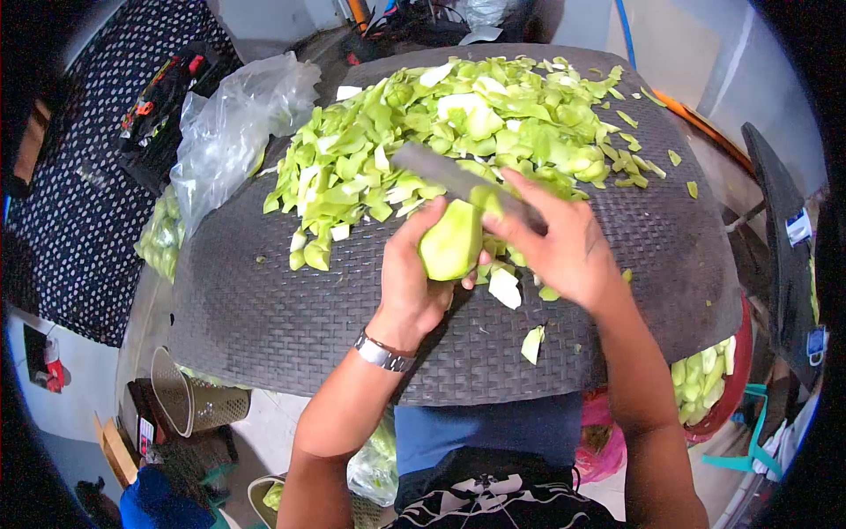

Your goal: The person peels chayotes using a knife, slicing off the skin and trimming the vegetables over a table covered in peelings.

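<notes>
While poised over the woven table (pixel 264 309), with peelings (pixel 529 115) heaped toward twelve o'clock, in the palm-down right hand (pixel 582 251) pinching a blurred knife (pixel 432 167) aimed toward ten. Clasping in the curled left hand (pixel 410 278) a green vegetable (pixel 450 245), tilted seven to one, at the right hand's nine o'clock.

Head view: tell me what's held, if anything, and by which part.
Left hand cups the chayote around its underside, thumb on its side; right hand grips the blurred knife by its right end.

Pale green peelings (pixel 520 110) upper middle, woven dark grey table (pixel 300 326) beneath, black cloth (pixel 66 212) with white dots at left
</notes>
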Demonstrator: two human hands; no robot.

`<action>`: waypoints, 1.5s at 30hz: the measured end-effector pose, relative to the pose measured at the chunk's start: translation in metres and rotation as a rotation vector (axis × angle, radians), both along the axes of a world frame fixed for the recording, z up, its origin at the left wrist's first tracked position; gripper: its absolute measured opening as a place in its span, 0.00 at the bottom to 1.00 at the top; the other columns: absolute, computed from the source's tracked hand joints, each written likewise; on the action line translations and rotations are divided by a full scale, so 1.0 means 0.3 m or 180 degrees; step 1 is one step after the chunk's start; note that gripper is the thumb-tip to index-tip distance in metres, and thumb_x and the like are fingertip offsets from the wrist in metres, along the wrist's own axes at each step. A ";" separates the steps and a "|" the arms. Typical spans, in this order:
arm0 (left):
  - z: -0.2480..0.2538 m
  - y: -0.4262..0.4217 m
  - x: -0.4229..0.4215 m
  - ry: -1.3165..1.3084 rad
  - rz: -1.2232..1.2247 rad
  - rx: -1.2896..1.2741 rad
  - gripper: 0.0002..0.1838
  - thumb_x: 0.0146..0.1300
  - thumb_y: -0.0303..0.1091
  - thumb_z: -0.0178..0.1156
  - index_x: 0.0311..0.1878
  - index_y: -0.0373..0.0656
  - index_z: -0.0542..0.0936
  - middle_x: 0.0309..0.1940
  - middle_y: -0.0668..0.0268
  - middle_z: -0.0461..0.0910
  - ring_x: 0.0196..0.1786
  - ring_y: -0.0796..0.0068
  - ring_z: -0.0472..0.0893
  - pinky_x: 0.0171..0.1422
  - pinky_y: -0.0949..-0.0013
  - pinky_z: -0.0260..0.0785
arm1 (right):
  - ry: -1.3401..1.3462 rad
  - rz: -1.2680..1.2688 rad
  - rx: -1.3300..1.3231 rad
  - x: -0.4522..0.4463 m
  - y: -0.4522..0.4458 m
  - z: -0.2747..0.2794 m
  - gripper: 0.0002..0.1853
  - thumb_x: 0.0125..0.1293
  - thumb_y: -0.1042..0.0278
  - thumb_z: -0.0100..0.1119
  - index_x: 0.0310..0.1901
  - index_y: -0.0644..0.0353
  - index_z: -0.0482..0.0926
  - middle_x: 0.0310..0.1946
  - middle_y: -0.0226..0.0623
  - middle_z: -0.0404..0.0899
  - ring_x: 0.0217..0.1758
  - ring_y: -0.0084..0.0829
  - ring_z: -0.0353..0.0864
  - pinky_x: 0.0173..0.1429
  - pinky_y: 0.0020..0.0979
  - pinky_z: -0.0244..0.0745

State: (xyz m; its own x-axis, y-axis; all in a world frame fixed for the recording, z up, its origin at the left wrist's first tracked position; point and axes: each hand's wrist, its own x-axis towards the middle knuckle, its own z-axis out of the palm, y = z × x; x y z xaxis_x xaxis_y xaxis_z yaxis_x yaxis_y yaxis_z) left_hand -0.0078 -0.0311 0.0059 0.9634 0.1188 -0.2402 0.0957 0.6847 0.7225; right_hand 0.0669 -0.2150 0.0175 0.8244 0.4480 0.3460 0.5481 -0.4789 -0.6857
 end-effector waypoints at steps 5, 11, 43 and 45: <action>0.034 -0.014 0.016 0.0141 0.0266 0.0055 0.25 0.78 0.56 0.53 0.53 0.41 0.80 0.42 0.58 0.87 0.39 0.63 0.87 0.37 0.62 0.78 | 0.1010 -0.0811 -0.0304 0.057 -0.048 0.061 0.37 0.68 0.32 0.64 0.24 0.68 0.82 0.21 0.55 0.80 0.27 0.49 0.85 0.36 0.45 0.77; 0.021 0.000 0.029 0.0086 0.0362 0.0124 0.23 0.77 0.55 0.56 0.54 0.44 0.81 0.47 0.59 0.87 0.42 0.64 0.87 0.47 0.60 0.81 | 0.0607 -0.1044 -0.0246 0.108 -0.077 0.013 0.40 0.69 0.31 0.62 0.17 0.67 0.79 0.14 0.51 0.76 0.18 0.48 0.79 0.30 0.46 0.73; -0.008 -0.170 -0.329 -0.0196 0.0530 -0.1147 0.15 0.81 0.40 0.43 0.48 0.40 0.76 0.42 0.56 0.81 0.49 0.53 0.83 0.62 0.48 0.78 | 0.1434 0.0821 0.1333 -0.616 -0.093 -0.085 0.42 0.77 0.32 0.50 0.72 0.68 0.61 0.21 0.34 0.77 0.25 0.25 0.78 0.32 0.31 0.71; -0.012 -0.184 -0.337 -0.0220 0.0608 -0.1129 0.16 0.81 0.41 0.44 0.48 0.40 0.76 0.42 0.57 0.81 0.49 0.55 0.83 0.63 0.47 0.78 | 0.1364 0.0820 0.1329 -0.632 -0.091 -0.085 0.42 0.77 0.32 0.49 0.73 0.67 0.60 0.21 0.33 0.78 0.25 0.25 0.78 0.33 0.31 0.71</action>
